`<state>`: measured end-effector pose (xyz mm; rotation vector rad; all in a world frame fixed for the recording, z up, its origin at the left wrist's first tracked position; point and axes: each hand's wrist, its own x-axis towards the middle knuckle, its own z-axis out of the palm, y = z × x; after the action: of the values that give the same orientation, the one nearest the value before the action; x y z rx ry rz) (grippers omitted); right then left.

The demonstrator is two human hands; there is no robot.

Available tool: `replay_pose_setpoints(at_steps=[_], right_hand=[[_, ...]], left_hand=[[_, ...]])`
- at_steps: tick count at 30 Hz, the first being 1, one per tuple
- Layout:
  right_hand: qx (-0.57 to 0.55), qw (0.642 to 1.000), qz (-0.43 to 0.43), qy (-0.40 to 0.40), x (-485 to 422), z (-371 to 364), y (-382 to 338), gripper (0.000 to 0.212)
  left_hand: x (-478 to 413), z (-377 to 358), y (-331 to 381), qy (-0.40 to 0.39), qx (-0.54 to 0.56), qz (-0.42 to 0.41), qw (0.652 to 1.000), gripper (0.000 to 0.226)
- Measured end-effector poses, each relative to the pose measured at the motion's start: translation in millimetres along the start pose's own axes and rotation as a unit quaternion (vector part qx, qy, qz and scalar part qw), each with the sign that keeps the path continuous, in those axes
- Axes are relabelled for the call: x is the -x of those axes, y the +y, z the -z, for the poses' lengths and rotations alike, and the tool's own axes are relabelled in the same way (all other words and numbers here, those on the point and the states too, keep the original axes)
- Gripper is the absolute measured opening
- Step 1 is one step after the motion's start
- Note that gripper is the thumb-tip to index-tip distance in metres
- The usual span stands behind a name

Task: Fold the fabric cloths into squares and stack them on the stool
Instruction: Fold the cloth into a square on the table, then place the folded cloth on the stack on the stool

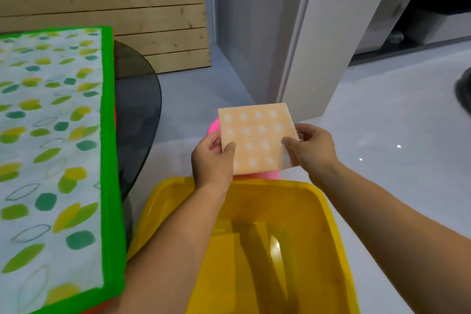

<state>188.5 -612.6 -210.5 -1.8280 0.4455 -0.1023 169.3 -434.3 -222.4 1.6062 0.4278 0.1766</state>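
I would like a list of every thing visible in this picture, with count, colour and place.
folded cloth: one, orange with white dots, over the stool
stool: one, pink, partly hidden beneath it
tub: one, yellow, bottom centre
leaf-print cloth: one, white, green border, on the table
table: one, dark, round, left
wooden panel: one, light brown, back wall
left hand: one, grips the folded cloth's left edge
right hand: one, grips its right edge

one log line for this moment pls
cloth: folded square, over pink stool | left hand: pinches cloth | right hand: pinches cloth
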Motion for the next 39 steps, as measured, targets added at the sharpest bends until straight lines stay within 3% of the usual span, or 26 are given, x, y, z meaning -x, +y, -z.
replay_pose_setpoints(at_steps=[5, 14, 20, 31, 39], right_hand=[[0.051, 0.998, 0.027, 0.001, -49.5, -34.7, 11.4, 0.045], [0.169, 0.984, 0.053, 0.002, -76.1, -57.4, 35.8, 0.043], [0.184, 0.980, 0.078, -0.004, -65.6, -48.0, 41.7, 0.041], [0.151, 0.981, 0.124, -0.014, 19.8, 2.7, -12.0, 0.028], [0.134, 0.971, 0.197, -0.026, 132.2, 49.8, -115.6, 0.018]], left_hand=[[-42.9, 1.4, -13.0, -0.026, -0.037, -0.009, 0.999, 0.037], [-64.5, -3.7, -38.5, -0.096, -0.151, 0.012, 0.984, 0.034], [-59.9, -6.5, -33.2, -0.060, -0.192, 0.005, 0.980, 0.054], [37.8, 10.1, 28.8, -0.026, -0.082, 0.003, 0.996, 0.042], [142.1, 52.5, 128.2, -0.134, -0.003, -0.038, 0.990, 0.036]])
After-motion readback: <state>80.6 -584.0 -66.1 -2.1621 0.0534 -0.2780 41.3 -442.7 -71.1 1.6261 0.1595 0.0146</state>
